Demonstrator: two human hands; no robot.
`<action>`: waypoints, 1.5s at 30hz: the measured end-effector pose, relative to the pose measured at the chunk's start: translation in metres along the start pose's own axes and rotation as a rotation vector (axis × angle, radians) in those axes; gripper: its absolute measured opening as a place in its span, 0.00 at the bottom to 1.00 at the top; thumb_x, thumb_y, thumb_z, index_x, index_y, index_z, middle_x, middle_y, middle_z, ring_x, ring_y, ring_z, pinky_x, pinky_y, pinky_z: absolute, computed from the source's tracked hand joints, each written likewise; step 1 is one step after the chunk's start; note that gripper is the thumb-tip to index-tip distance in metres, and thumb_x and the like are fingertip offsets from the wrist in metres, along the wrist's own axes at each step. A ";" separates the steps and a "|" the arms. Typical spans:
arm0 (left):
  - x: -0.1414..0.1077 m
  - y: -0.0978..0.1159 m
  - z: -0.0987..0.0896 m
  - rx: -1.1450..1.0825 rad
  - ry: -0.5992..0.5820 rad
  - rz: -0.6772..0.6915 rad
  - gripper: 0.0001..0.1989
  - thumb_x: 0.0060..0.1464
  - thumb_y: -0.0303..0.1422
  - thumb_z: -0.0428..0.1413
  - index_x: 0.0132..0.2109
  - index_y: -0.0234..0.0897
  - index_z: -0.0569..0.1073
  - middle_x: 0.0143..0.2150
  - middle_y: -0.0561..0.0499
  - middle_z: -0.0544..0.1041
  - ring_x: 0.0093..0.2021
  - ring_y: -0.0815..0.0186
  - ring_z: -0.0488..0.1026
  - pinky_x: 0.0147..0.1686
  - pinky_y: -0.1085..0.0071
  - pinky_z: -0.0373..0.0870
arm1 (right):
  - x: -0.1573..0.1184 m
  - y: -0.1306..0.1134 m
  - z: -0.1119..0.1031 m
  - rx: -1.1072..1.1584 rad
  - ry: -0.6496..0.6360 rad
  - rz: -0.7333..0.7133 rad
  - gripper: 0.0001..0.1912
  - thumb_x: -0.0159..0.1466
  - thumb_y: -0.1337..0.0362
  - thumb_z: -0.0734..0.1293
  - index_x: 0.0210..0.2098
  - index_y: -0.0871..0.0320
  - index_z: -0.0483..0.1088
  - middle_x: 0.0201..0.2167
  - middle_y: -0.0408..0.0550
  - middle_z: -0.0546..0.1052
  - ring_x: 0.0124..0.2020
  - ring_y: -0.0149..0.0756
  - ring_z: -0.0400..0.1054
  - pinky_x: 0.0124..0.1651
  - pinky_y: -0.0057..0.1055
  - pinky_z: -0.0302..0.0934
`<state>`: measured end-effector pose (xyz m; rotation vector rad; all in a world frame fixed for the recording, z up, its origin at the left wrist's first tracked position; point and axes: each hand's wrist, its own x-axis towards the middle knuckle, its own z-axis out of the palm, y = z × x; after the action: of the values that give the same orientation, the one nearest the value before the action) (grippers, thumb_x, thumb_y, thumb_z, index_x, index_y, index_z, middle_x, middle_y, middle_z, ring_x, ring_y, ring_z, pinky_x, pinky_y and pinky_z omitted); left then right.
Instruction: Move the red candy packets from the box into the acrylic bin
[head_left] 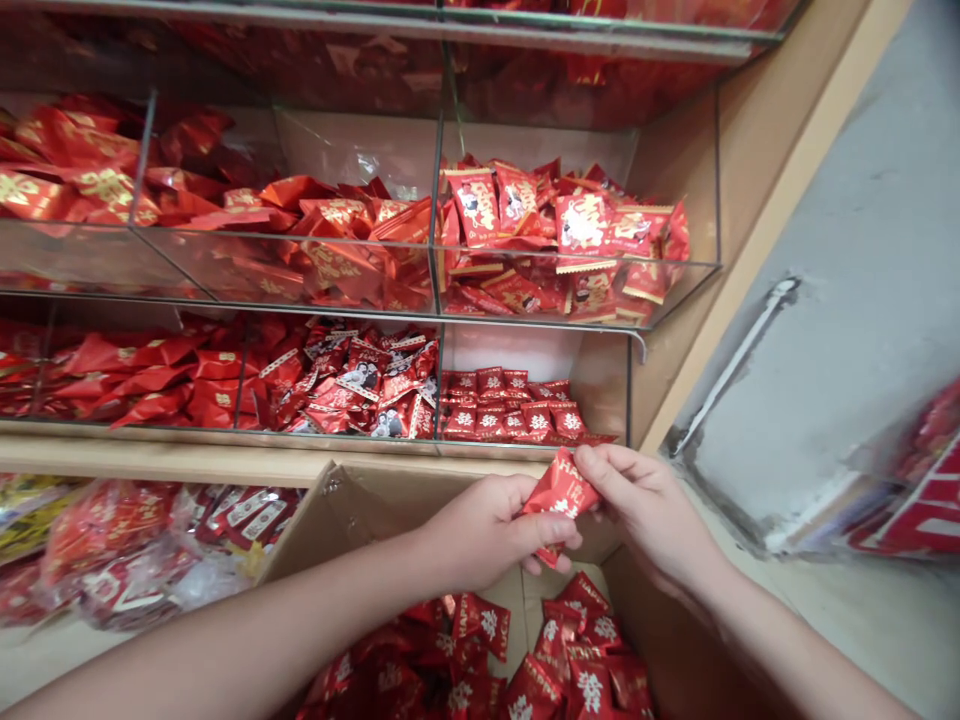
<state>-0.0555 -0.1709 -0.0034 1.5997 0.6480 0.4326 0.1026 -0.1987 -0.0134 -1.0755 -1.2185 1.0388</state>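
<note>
Between my two hands is a red candy packet (561, 488) with gold and white print. My left hand (501, 530) grips its lower left side, with the thumb across the front. At its upper right edge, the thumb and fingers of my right hand (628, 492) pinch it. Below both hands stands an open cardboard box (300, 515) holding many similar red packets (589, 685). Just beyond my hands, small red packets (514, 405) lie in neat rows in the lower right compartment of the shelf.
Clear-walled shelf compartments (330, 245) hold loose red packets. Plastic bags of goods (142, 540) lie under the shelf at left. A wooden side panel (780, 200) and a grey wall (847, 270) bound the right side.
</note>
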 end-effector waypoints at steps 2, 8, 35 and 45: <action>0.001 0.000 0.002 -0.034 0.024 -0.016 0.14 0.52 0.37 0.50 0.43 0.32 0.69 0.39 0.44 0.73 0.32 0.70 0.73 0.27 0.77 0.65 | 0.000 0.001 -0.001 0.039 0.012 -0.009 0.17 0.57 0.54 0.62 0.20 0.60 0.65 0.15 0.39 0.64 0.17 0.23 0.54 0.20 0.23 0.49; 0.003 -0.003 0.002 -0.091 0.041 0.051 0.14 0.53 0.38 0.49 0.42 0.32 0.66 0.41 0.43 0.73 0.32 0.67 0.74 0.26 0.77 0.66 | -0.004 -0.004 0.003 0.055 -0.085 0.066 0.12 0.53 0.57 0.67 0.27 0.60 0.65 0.19 0.40 0.68 0.20 0.25 0.61 0.23 0.23 0.53; 0.001 0.012 -0.006 -0.094 0.331 0.132 0.10 0.46 0.36 0.55 0.26 0.32 0.68 0.21 0.57 0.66 0.21 0.77 0.60 0.25 0.77 0.60 | -0.005 0.002 0.008 -0.079 -0.117 0.062 0.14 0.53 0.55 0.67 0.24 0.60 0.65 0.16 0.36 0.62 0.18 0.22 0.53 0.20 0.21 0.49; 0.005 0.006 -0.007 -0.118 0.499 0.181 0.12 0.48 0.38 0.53 0.26 0.33 0.65 0.18 0.58 0.64 0.19 0.76 0.59 0.21 0.78 0.58 | -0.011 0.006 0.019 -0.004 -0.256 0.106 0.13 0.52 0.59 0.68 0.30 0.59 0.63 0.24 0.40 0.66 0.28 0.28 0.62 0.33 0.27 0.57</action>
<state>-0.0553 -0.1623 0.0029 1.4490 0.8356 1.0056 0.0832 -0.2069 -0.0205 -1.0422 -1.3791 1.2867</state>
